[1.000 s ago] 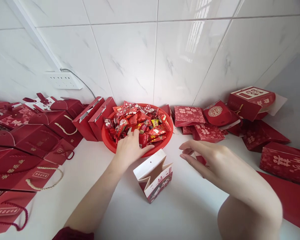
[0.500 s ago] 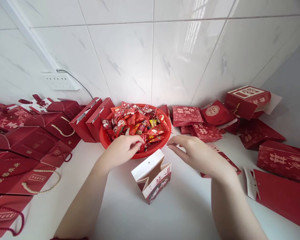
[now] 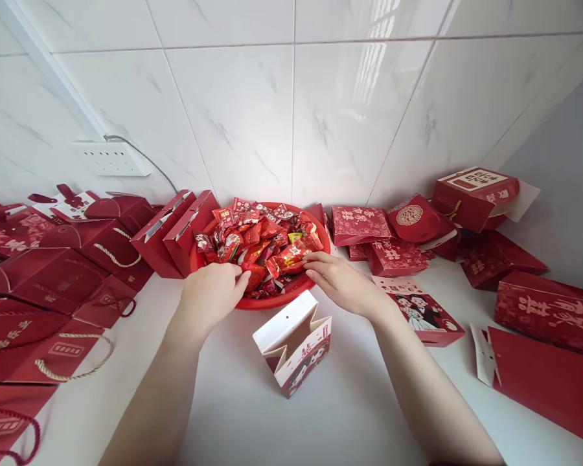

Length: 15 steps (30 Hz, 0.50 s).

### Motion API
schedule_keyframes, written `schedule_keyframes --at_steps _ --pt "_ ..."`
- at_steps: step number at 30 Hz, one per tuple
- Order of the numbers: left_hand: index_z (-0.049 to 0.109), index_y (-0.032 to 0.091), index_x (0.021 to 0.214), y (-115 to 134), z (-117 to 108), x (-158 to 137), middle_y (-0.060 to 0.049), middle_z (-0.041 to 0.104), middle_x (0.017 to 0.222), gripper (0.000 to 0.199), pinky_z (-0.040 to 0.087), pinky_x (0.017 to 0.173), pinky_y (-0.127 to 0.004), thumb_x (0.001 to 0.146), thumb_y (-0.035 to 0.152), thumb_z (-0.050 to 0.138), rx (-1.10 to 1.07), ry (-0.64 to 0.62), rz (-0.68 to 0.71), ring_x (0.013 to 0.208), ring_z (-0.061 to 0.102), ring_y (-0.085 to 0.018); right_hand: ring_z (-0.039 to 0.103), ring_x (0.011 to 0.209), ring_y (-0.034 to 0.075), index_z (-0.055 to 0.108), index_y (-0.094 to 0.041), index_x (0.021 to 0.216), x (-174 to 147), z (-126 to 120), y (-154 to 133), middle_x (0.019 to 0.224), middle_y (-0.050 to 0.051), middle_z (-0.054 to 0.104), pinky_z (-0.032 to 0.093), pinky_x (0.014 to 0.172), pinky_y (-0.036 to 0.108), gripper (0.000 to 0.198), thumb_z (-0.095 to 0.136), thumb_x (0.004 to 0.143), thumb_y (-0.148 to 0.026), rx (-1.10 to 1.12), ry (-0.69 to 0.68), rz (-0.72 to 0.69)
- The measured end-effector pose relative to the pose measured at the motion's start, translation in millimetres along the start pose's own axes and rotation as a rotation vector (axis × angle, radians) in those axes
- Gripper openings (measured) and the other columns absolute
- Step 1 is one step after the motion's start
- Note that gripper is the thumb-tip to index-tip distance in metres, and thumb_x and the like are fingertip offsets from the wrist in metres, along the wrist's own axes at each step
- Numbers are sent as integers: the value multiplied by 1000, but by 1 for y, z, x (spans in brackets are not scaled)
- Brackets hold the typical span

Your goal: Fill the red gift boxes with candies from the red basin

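Observation:
A red plastic basin [image 3: 267, 302] full of red-wrapped candies stands against the wall. At its front left, my left hand [image 3: 211, 294] pinches a red wrapped candy [image 3: 256, 277] by its near edge. On the right, my right hand [image 3: 347, 281] has its fingertips closed on the end of a larger red and gold wrapped candy [image 3: 289, 257], held over the pile. Between my forearms a small paper gift box [image 3: 296, 353] with cartoon figures stands with its top flaps up and its mouth open. Both thumbs are partly hidden.
Rows of red gift boxes [image 3: 53, 278] with rope handles fill the left side. On the right lie red boxes [image 3: 398, 255], a flat panda-like cartoon-printed box [image 3: 420, 314] and a plain red box [image 3: 544, 382]. A socket strip [image 3: 114, 160] is on the tiled wall.
My left hand has shifted slightly left and now pinches a candy. My right hand has moved left to the basin's rim and taken hold of a red and gold candy.

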<state>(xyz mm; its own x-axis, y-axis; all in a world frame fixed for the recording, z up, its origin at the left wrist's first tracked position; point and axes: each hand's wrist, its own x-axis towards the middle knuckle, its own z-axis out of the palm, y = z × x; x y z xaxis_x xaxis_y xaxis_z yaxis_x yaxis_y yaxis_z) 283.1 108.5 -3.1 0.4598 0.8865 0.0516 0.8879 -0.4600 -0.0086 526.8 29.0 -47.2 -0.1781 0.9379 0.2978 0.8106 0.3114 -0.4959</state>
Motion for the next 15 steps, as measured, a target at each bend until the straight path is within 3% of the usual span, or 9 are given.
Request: schedule_keyframes --at_steps 2,5,9,11,15 --pt "65 23 76 2 -3 0 -4 68 70 39 38 54 -29 95 47 40 -166 37 58 65 63 -23 57 122 24 66 -19 119 -1 -3 -4 130 10 60 42 108 42 35 38 102 -31 103 57 13" --pt "66 25 101 11 1 1 -3 70 96 30 48 69 -29 91 49 50 -478 126 149 85 65 -21 55 123 22 65 -23 124 -2 -7 -10 132 8 59 42 107 40 33 43 101 -34 280 166 35" --pt "53 24 133 21 10 4 -7 60 129 56 51 92 -33 84 48 65 -749 147 175 116 58 -23 53 126 22 65 -27 124 -2 -11 -15 131 6 61 40 110 43 31 50 98 -35 566 268 62" --pt "52 24 135 23 11 6 -6 60 133 56 51 96 -34 85 46 65 -881 82 185 119 58 -23 55 124 22 66 -27 123 -2 -11 -16 131 5 62 43 107 44 31 53 97 -36 743 274 77" --pt "65 20 123 24 7 6 -6 67 125 40 51 98 -36 90 44 60 -1168 -165 263 110 65 -23 59 121 24 64 -27 123 -3 -10 -18 135 6 60 52 100 45 31 55 95 -36 1031 227 82"
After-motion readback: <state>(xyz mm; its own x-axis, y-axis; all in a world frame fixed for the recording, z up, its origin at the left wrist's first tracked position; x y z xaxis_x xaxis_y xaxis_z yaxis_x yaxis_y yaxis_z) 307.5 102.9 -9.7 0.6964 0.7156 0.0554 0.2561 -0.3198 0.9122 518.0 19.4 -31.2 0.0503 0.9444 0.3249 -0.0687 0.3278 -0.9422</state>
